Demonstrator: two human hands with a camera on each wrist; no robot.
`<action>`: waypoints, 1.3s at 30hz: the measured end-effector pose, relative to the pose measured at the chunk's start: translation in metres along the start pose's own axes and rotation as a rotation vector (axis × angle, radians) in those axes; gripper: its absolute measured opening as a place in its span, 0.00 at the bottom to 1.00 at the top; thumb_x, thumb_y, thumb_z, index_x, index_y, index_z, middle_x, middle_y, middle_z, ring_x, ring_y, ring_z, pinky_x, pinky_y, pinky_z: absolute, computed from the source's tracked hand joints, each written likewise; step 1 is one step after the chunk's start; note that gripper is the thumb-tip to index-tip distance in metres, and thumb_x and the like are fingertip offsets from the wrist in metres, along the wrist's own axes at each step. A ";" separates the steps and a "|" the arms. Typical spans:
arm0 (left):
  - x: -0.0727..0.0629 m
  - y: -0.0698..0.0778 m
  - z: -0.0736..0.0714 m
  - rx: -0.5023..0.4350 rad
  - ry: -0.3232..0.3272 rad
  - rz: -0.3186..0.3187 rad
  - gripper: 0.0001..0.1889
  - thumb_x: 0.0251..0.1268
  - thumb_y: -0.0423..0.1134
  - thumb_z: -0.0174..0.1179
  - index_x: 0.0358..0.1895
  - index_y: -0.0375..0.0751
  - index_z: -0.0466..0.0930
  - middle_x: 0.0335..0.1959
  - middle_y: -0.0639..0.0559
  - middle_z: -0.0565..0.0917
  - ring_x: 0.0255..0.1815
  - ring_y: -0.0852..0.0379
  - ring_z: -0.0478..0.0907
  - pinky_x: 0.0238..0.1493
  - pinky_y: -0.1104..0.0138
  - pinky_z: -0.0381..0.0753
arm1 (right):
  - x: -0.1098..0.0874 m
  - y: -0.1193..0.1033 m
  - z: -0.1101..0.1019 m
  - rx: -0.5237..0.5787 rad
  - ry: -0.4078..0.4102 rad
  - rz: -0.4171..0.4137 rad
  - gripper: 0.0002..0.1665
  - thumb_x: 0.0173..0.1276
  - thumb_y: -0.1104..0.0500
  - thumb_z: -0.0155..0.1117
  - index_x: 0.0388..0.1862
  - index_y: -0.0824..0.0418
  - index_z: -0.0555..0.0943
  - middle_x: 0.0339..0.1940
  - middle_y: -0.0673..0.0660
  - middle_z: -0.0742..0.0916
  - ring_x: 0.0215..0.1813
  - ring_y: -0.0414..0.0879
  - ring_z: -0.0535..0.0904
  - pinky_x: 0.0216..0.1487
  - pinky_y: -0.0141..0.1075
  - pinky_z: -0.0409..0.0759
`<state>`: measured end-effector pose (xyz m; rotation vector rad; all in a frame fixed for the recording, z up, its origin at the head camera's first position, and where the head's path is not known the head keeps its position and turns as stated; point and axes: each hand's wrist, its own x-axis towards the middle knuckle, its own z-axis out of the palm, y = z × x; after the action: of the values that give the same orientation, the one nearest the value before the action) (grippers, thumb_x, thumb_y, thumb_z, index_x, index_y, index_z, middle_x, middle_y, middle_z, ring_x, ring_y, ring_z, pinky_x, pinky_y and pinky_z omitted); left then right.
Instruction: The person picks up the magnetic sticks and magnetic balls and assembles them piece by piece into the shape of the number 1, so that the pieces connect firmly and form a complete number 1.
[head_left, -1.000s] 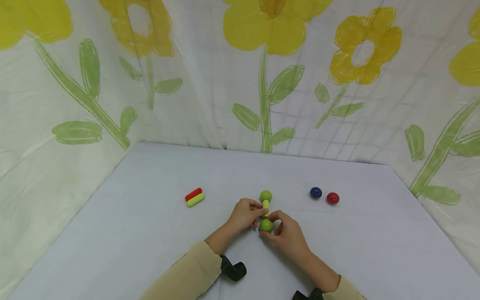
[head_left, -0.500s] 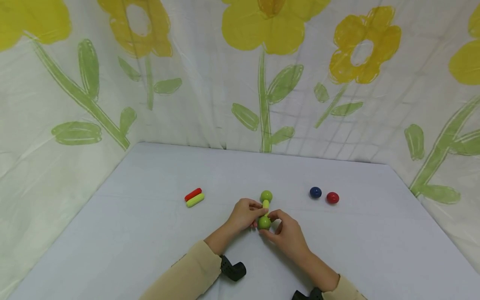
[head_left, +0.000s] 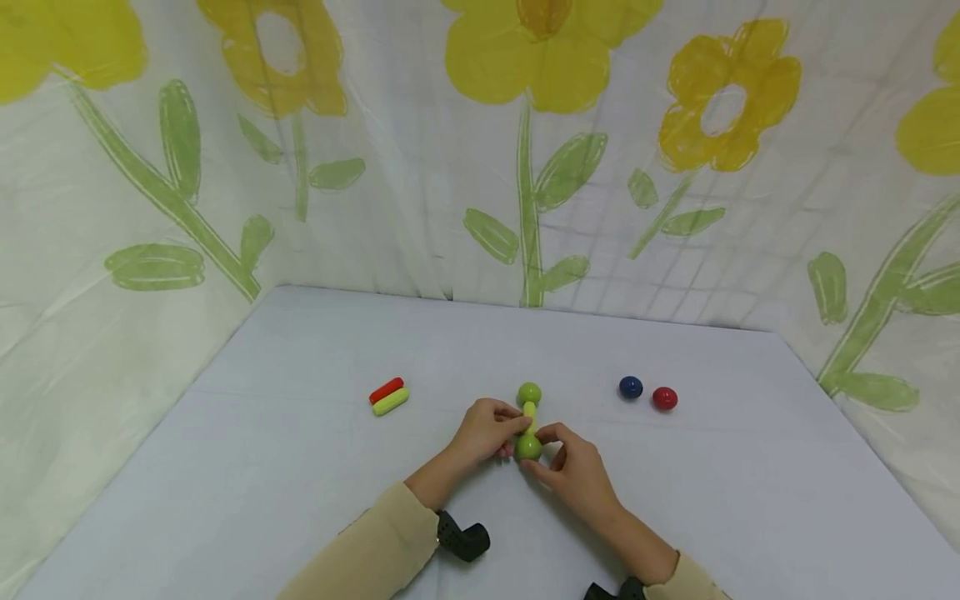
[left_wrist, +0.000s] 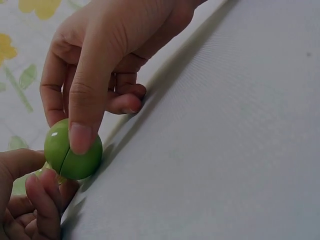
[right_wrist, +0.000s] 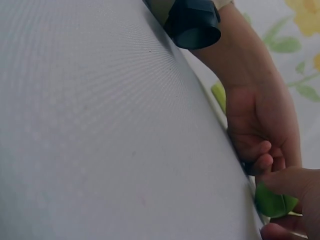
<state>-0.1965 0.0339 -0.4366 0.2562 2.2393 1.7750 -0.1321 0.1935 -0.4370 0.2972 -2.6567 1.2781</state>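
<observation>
In the head view, my left hand [head_left: 483,429] pinches a yellow-green stick [head_left: 529,412] between thumb and fingers. At the stick's far end sits a green ball [head_left: 529,393]. A second green ball [head_left: 528,448] lies against the near end, pinched by my right hand [head_left: 576,471]. The left wrist view shows a slit down this green ball [left_wrist: 72,162], with the right thumb on it and the left fingers [left_wrist: 44,200] close beside. From the right wrist, the same green ball [right_wrist: 272,201] appears partly covered by the right hand. Where ball and stick meet is hidden there.
A red stick [head_left: 386,390] and another yellow-green stick [head_left: 391,402] lie side by side, left of the hands. Farther right, a dark blue ball [head_left: 631,387] is near a red ball [head_left: 664,398]. A flower-patterned curtain [head_left: 412,167] stands behind the white table [head_left: 300,350].
The near green ball has shifted slightly away from me and left, closing the gap to the stick's near end. Both hands keep their holds and have hardly moved.
</observation>
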 end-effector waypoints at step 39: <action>-0.034 -0.019 -0.093 0.173 0.071 0.122 0.13 0.65 0.36 0.64 0.51 0.34 0.81 0.37 0.50 0.81 0.18 0.57 0.72 0.23 0.70 0.73 | -0.001 0.002 0.001 0.009 -0.019 0.048 0.19 0.54 0.64 0.77 0.43 0.58 0.80 0.41 0.51 0.85 0.20 0.36 0.68 0.20 0.29 0.68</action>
<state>-0.1931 -0.0673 -0.4316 0.3777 2.4806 1.6744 -0.1322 0.1938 -0.4397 0.2494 -2.6907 1.3086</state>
